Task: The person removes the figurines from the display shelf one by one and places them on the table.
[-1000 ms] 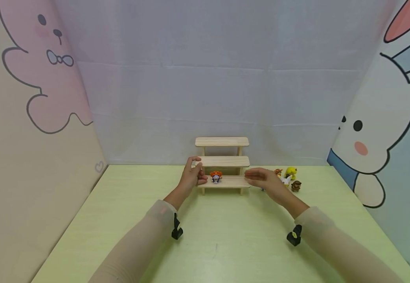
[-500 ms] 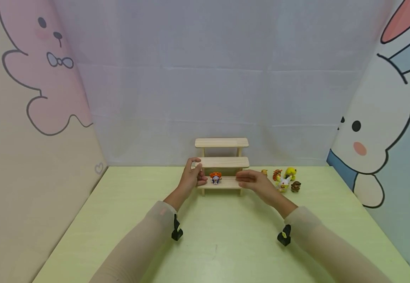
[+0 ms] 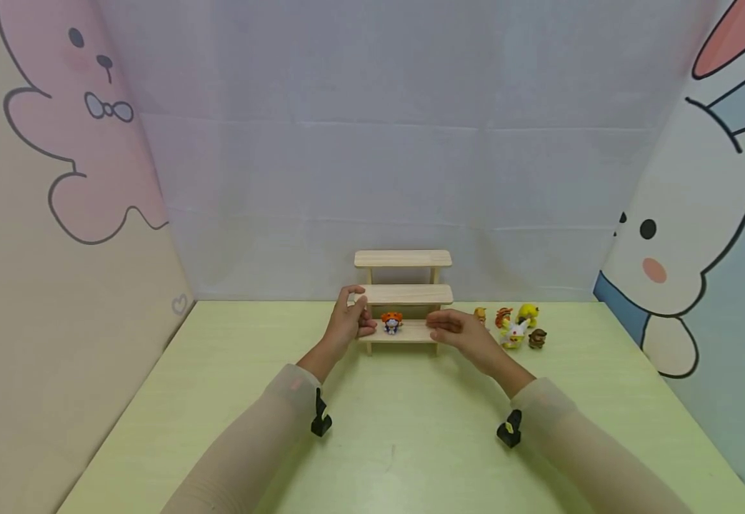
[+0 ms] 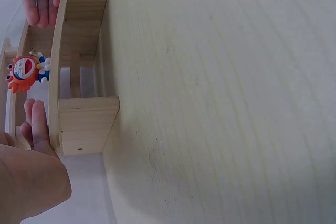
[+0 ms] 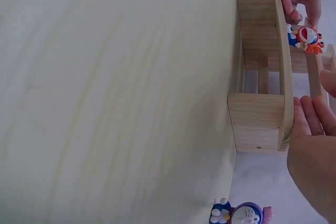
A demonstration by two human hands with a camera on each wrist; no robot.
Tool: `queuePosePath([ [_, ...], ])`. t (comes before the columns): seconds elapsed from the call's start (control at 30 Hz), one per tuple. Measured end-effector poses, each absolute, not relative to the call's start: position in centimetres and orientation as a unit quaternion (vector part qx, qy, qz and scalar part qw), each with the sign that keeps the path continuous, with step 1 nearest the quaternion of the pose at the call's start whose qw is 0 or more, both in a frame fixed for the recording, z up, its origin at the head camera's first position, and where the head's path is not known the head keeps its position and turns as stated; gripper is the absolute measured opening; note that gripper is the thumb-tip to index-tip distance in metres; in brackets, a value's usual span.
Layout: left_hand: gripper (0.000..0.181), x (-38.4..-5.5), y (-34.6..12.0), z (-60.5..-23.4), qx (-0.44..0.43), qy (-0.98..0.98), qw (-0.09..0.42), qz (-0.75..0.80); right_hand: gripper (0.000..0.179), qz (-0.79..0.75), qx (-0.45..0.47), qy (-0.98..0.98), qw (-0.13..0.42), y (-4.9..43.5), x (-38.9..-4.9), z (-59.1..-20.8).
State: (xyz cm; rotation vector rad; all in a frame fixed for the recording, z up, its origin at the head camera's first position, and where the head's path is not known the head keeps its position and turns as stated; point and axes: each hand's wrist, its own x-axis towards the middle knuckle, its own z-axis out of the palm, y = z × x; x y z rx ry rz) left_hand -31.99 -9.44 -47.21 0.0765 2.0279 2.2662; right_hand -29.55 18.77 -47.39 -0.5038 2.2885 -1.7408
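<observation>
A small blue-and-white cartoon cat figurine [image 3: 392, 325] in an orange crab hat stands on the lowest step of a three-step wooden display shelf [image 3: 404, 294]. At the shelf's left end is my left hand [image 3: 346, 320], its index finger by the middle step and other fingertips over the lowest step beside the figurine. My right hand [image 3: 463, 333] reaches over the right end of that step. Its fingers [image 5: 311, 116] are fairly straight, with the thumb apart and nothing between them. Both hands flank the figurine, with a gap from the right fingertips to it.
Right of the shelf several small figurines are grouped on the table [image 3: 372, 442], among them a white-eared yellow one [image 3: 513, 333], a yellow one [image 3: 528, 314] and a brown one [image 3: 537, 338]. A blue figurine [image 5: 245, 213] shows low in the right wrist view. A pale curtain [image 3: 321, 164] hangs behind.
My right hand has moved left, from beside the shelf's right end to over the lowest step, uncovering more of the grouped figurines. My left hand and the crab-hat figurine have stayed in place.
</observation>
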Motion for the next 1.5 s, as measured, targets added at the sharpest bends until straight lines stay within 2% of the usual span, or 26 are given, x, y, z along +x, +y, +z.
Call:
queuePosePath([
  [0.57,0.026,-32.2,-9.2,-47.8,0.015,0.66,0.05,0.749,0.046,-0.591,-0.181,0.778,0.11,16.4,-29.8,-47.5],
  [1.5,0.036,-32.2,-9.4,-47.4,0.024,0.678,0.048,0.733,0.047,-0.604,-0.124,0.784,0.075,11.2,-30.9,-47.3],
])
